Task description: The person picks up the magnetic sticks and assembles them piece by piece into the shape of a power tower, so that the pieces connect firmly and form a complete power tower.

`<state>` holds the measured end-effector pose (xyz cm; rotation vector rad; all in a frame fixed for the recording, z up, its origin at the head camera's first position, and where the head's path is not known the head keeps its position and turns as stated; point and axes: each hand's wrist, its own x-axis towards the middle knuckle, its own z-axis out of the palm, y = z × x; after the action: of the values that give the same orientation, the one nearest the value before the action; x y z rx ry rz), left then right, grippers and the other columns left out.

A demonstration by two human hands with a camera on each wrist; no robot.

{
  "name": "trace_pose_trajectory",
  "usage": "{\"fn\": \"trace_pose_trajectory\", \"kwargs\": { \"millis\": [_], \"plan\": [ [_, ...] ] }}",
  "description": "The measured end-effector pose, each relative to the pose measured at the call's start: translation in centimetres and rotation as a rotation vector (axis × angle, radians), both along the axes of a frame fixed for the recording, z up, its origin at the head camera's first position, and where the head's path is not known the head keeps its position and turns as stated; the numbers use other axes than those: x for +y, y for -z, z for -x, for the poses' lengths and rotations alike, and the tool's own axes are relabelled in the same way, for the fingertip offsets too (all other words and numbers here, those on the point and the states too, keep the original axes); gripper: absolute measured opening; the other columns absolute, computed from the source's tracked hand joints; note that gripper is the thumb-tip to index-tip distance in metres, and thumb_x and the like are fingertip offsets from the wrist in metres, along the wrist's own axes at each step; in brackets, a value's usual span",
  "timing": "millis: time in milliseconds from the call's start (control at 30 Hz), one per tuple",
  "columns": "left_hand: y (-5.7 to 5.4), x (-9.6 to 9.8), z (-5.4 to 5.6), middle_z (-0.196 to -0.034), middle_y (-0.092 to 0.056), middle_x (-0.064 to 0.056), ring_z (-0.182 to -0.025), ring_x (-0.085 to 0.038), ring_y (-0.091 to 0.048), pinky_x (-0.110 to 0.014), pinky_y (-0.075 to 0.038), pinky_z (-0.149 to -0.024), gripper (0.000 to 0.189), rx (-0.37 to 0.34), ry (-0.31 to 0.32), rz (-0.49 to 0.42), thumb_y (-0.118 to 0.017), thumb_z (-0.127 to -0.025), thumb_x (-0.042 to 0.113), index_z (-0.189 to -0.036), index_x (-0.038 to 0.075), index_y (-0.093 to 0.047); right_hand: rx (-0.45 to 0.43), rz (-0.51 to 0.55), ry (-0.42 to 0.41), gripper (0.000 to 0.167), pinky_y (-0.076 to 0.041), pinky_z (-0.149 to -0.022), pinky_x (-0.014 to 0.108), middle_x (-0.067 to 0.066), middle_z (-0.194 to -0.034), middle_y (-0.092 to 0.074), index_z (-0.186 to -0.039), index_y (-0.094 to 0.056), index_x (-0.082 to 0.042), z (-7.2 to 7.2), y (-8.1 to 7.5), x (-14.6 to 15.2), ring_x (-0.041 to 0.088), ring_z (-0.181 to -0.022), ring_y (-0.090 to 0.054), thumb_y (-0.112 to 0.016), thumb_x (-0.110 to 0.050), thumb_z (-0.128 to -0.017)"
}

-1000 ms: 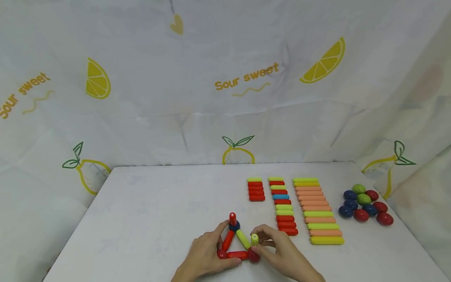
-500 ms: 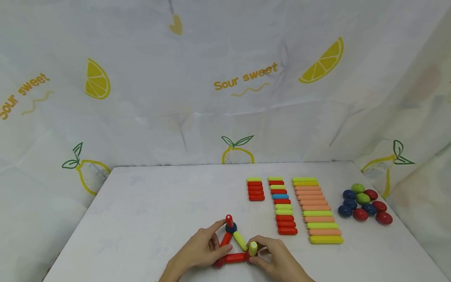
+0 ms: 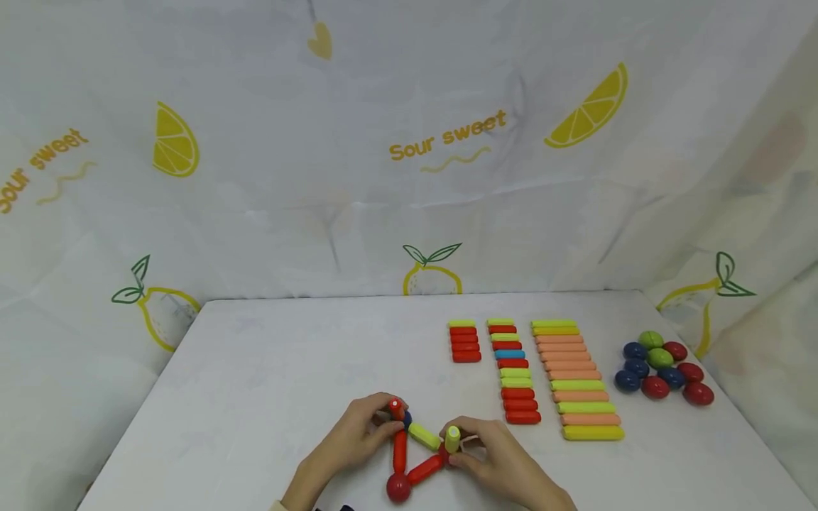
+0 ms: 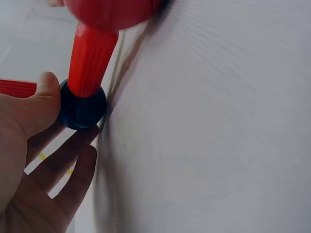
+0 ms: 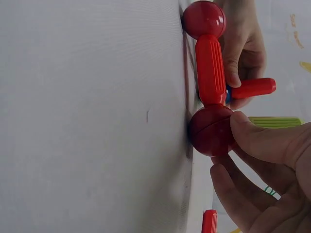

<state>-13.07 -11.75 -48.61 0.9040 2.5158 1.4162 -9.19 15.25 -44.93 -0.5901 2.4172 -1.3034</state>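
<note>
A triangle of sticks and balls lies on the white table, gripped at two corners. My left hand pinches the blue ball between thumb and fingers; a red stick stands up from it. At the right corner, my right hand holds a red ball, from which a yellow-green stick rises. Another red ball forms the near corner, touched by neither hand. Two red sticks run from it to the held balls, and a yellow-green stick joins those two.
Short red, yellow-green and blue sticks lie in two columns beyond the right hand. Right of them is a column of longer orange and yellow sticks. Loose blue, green and red balls cluster near the table's right edge. A lemon-print cloth hangs behind.
The triangle has turned, its blue ball shifting left and nearer, its free red ball moving nearer. My left hand has gone from the left side to the blue ball; my right stays at its corner.
</note>
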Motion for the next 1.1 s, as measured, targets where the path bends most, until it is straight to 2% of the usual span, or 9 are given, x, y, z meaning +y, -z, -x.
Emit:
{"fn": "trace_pose_trajectory", "kwargs": {
  "millis": [167, 333, 500, 567, 633, 767, 867, 967, 1100],
  "plan": [
    [0.1, -0.3, -0.5, -0.097, -0.074, 0.002, -0.088, 0.000, -0.063, -0.022, -0.058, -0.080, 0.010, 0.091, -0.030, 0.005, -0.074, -0.093, 0.015, -0.102, 0.013, -0.071, 0.032, -0.021, 0.005, 0.019, -0.061, -0.088, 0.035, -0.003, -0.106, -0.075, -0.106, -0.071, -0.017, 0.5, -0.1, -0.2, 0.008, -0.097, -0.068, -0.076, -0.008, -0.090],
    [0.2, -0.8, -1.1, -0.092, -0.071, 0.008, -0.083, 0.001, -0.060, -0.021, -0.055, -0.077, 0.004, 0.174, -0.063, 0.031, -0.077, -0.091, 0.020, -0.093, 0.018, -0.073, 0.048, -0.005, -0.006, 0.019, -0.061, -0.090, 0.036, -0.001, -0.106, -0.075, -0.106, -0.070, -0.015, 1.2, 0.0, -0.4, 0.014, -0.099, -0.072, -0.074, -0.004, -0.091],
    [0.6, -1.4, -1.8, -0.092, -0.074, 0.007, -0.085, 0.001, -0.066, -0.022, -0.058, -0.078, 0.008, 0.210, -0.093, -0.054, -0.080, -0.088, 0.016, -0.093, 0.019, -0.076, 0.019, 0.022, -0.047, 0.024, -0.060, -0.094, 0.038, 0.002, -0.115, -0.074, -0.116, -0.070, -0.011, 2.2, 0.0, -0.2, 0.022, -0.107, -0.071, -0.073, -0.007, -0.092],
    [0.8, -1.6, -1.9, -0.093, -0.075, 0.006, -0.086, 0.001, -0.067, -0.022, -0.058, -0.078, 0.009, 0.200, -0.095, -0.083, -0.081, -0.088, 0.018, -0.095, 0.020, -0.077, 0.028, 0.007, -0.055, 0.033, -0.059, -0.095, 0.041, 0.007, -0.122, -0.072, -0.124, -0.068, -0.009, 2.8, -0.2, 0.2, 0.027, -0.112, -0.069, -0.074, -0.006, -0.092],
    [0.8, -1.8, -2.0, -0.095, -0.076, 0.005, -0.086, 0.001, -0.066, -0.021, -0.058, -0.076, 0.011, 0.187, -0.083, -0.090, -0.082, -0.087, 0.020, -0.097, 0.020, -0.077, 0.086, -0.031, -0.035, 0.038, -0.058, -0.097, 0.045, 0.012, -0.128, -0.070, -0.129, -0.066, -0.006, 3.6, -0.5, 0.7, 0.033, -0.117, -0.066, -0.072, -0.001, -0.091],
    [0.7, -2.3, -2.0, -0.101, -0.075, 0.003, -0.083, 0.001, -0.061, -0.020, -0.056, -0.070, 0.022, 0.112, -0.040, -0.054, -0.084, -0.085, 0.026, -0.104, 0.019, -0.076, 0.291, -0.204, 0.109, 0.041, -0.056, -0.100, 0.051, 0.015, -0.129, -0.069, -0.126, -0.068, -0.002, 5.8, -0.9, 0.8, 0.037, -0.122, -0.063, -0.067, 0.010, -0.087],
    [0.4, -2.5, -2.0, -0.097, -0.074, 0.003, -0.078, 0.001, -0.058, -0.018, -0.053, -0.065, 0.027, 0.045, -0.018, -0.031, -0.086, -0.083, 0.028, -0.107, 0.019, -0.075, 0.383, -0.343, 0.191, 0.036, -0.055, -0.101, 0.052, 0.017, -0.126, -0.070, -0.123, -0.071, 0.002, 7.4, -0.6, 0.2, 0.038, -0.121, -0.063, -0.068, 0.010, -0.088],
    [0.3, -2.4, -2.1, -0.086, -0.071, 0.006, -0.072, 0.002, -0.055, -0.017, -0.051, -0.062, 0.026, 0.016, -0.022, -0.028, -0.087, -0.082, 0.027, -0.102, 0.021, -0.072, 0.393, -0.420, 0.213, 0.034, -0.056, -0.100, 0.049, 0.019, -0.124, -0.070, -0.122, -0.071, 0.004, 8.5, 0.0, -0.4, 0.037, -0.117, -0.063, -0.072, 0.007, -0.088],
    [0.4, -2.1, -2.4, -0.080, -0.064, 0.010, -0.068, 0.004, -0.050, -0.016, -0.050, -0.060, 0.026, 0.053, -0.085, -0.024, -0.088, -0.080, 0.023, -0.094, 0.022, -0.066, 0.378, -0.468, 0.246, 0.033, -0.060, -0.088, 0.039, 0.014, -0.108, -0.070, -0.118, -0.074, 0.002, 9.0, 0.6, -1.1, 0.026, -0.098, -0.061, -0.077, 0.004, -0.085]
  ]
}}
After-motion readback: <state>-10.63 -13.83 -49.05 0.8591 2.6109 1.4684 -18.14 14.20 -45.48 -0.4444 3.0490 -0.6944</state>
